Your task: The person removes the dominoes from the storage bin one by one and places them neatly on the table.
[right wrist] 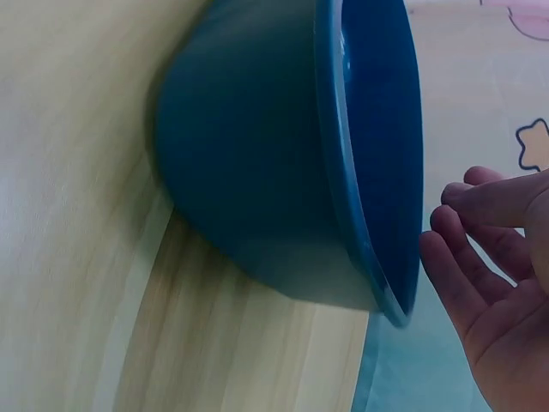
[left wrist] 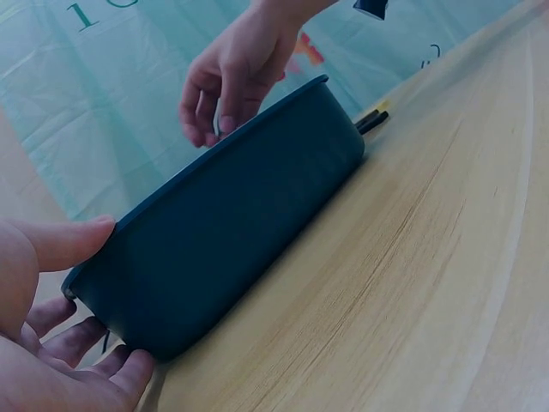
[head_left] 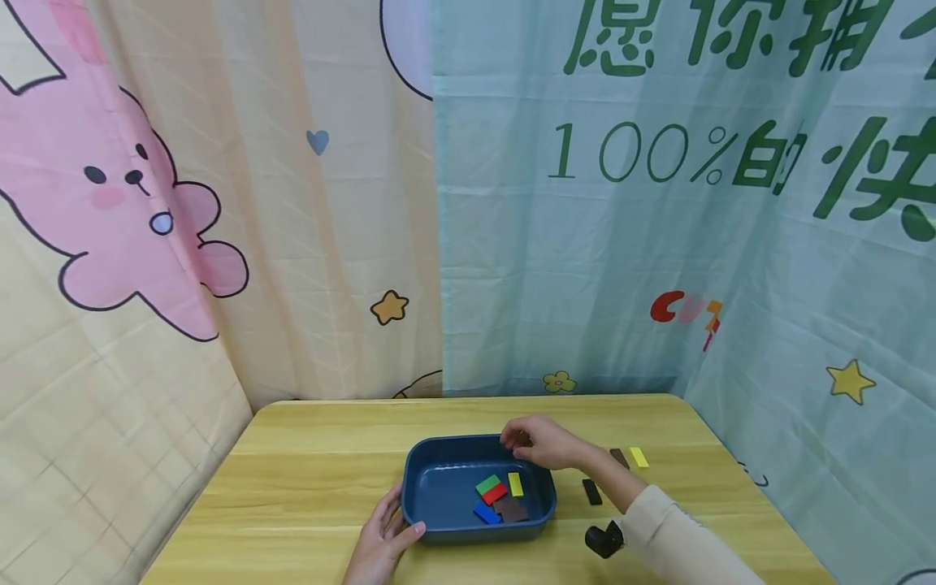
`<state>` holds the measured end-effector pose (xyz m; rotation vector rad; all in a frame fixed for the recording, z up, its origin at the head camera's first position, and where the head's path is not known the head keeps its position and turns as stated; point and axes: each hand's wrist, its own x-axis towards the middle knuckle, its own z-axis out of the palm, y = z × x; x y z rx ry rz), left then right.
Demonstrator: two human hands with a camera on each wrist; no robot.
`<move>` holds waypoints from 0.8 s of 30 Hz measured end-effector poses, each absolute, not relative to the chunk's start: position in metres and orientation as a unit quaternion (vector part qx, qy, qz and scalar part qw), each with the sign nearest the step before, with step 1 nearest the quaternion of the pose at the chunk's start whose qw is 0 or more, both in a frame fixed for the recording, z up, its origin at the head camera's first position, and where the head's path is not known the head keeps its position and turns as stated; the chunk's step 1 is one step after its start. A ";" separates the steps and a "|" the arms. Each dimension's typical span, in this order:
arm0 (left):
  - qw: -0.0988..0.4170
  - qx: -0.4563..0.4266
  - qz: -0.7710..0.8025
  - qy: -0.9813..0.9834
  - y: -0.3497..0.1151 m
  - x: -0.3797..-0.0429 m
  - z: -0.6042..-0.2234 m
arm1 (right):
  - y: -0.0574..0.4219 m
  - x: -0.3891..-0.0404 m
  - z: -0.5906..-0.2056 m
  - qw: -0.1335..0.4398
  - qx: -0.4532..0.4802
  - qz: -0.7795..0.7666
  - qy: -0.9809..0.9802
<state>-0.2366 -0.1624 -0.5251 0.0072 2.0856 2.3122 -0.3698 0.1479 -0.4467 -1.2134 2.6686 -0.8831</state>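
A dark blue plastic basin (head_left: 446, 538) stands on the table, with several small flat blocks inside: a green block (head_left: 487, 485), a red block (head_left: 494, 494), a yellow block (head_left: 515, 484), a blue block (head_left: 487, 513) and brown pieces (head_left: 512, 510). My left hand (head_left: 383, 536) grips the basin's near left corner, thumb at the rim and fingers against the outer wall. Over the far right part of the rim hovers my right hand (head_left: 544, 443). Its fingers are loosely bent, thumb close to the index finger, and nothing shows between them in the right wrist view.
Right of the basin lie a black block (head_left: 591, 491), a brown block (head_left: 619, 458) and a yellow block (head_left: 639, 457). A black device (head_left: 604, 539) is at the right cuff. Printed curtains (head_left: 497, 325) hang behind the wooden table (head_left: 307, 479).
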 end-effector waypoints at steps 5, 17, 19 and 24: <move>0.013 -0.007 0.742 0.671 -0.162 -0.237 -0.524 | 0.133 -0.370 -0.453 0.060 -0.413 -0.284 0.863; 0.014 0.000 0.740 0.673 -0.163 -0.236 -0.524 | 0.110 -0.371 -0.471 0.120 -0.396 -0.252 0.875; 0.016 0.001 0.738 0.675 -0.163 -0.236 -0.524 | 0.108 -0.371 -0.474 0.120 -0.396 -0.236 0.879; 0.023 -0.003 0.734 0.679 -0.164 -0.235 -0.523 | 0.103 -0.368 -0.478 0.121 -0.406 -0.185 0.887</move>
